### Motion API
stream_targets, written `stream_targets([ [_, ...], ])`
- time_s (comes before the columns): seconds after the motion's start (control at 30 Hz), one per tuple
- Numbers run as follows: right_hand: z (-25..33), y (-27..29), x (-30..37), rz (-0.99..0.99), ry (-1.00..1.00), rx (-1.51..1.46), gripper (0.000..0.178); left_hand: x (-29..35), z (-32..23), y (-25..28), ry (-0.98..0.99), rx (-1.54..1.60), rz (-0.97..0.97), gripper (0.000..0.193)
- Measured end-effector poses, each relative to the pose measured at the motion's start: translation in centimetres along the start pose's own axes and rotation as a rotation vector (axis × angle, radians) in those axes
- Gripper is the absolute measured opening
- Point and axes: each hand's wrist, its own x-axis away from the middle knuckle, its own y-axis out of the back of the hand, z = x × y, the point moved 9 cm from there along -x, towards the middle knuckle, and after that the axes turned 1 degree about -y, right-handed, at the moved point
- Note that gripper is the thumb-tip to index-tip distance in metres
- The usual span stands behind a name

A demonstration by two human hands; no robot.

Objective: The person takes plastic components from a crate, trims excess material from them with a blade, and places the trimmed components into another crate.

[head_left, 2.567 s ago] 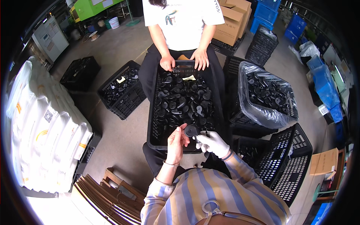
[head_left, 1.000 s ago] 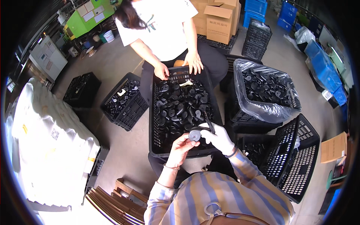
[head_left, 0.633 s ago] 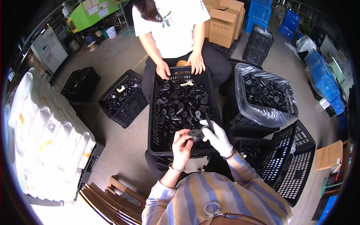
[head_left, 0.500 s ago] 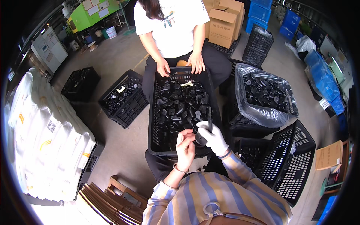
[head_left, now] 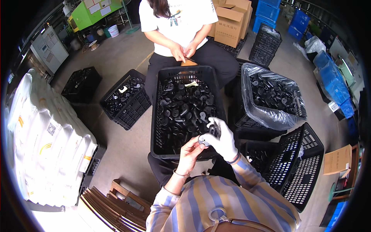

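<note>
My bare left hand (head_left: 188, 157) pinches the edge of a black plastic part (head_left: 204, 140), whose round, flat end catches the light. My right hand (head_left: 225, 142), in a white glove, curls its fingers around the dark upper portion of the same part. The glove hides much of what lies in that palm. Both hands are close together over the near right corner of a black crate (head_left: 154, 131). Heaped in this crate are many similar black parts (head_left: 181, 112), with a pale yellow scrap (head_left: 191, 84) on top at the far end.
Across the crate sits a co-worker, with both hands (head_left: 184, 54) together. On the right stand a plastic-lined crate (head_left: 251, 110) of black parts and a tilted crate (head_left: 305, 170). More crates (head_left: 129, 110) and stacked white sacks (head_left: 50, 143) are on the left; flattened cardboard (head_left: 112, 210) lies nearby.
The part between my hands has turned, showing its round face. A slim dark upright piece at my right hand no longer shows. The co-worker's hands have left the crate's rim and come together.
</note>
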Motion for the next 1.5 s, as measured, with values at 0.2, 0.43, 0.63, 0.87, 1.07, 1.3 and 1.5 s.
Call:
stream_targets([
  [0.2,-2.0,-0.5,-0.5,-0.016,-0.151,-0.179,0.017,0.7,-1.3,-1.2,-0.1,-0.24,0.011,0.023],
  [0.43,0.0,-1.4,0.3,-0.009,-0.01,-0.016,0.028,0.1,1.0,0.4,0.195,0.363,-0.114,0.018],
  [0.63,-5.2,-1.6,-0.1,0.151,-0.552,-0.569,0.022,0.5,-3.8,-0.9,-0.231,-0.491,-0.115,0.039],
  [0.87,-2.6,-1.4,1.1,0.263,-0.344,-0.47,0.023,0.6,-5.1,-1.2,-0.445,-0.76,-0.108,0.04],
  [1.07,-1.3,-1.1,1.1,0.311,-0.154,-0.261,0.026,0.5,-0.2,-0.9,0.156,0.306,0.079,0.041],
  [1.3,-1.7,-0.6,0.9,0.209,-0.25,-0.326,0.021,0.5,-0.6,-0.5,0.029,0.129,-0.016,0.033],
  [1.5,-4.4,-0.7,1.6,0.209,-0.515,-0.67,0.022,0.5,-0.5,0.6,0.055,0.161,-0.06,0.033],
])
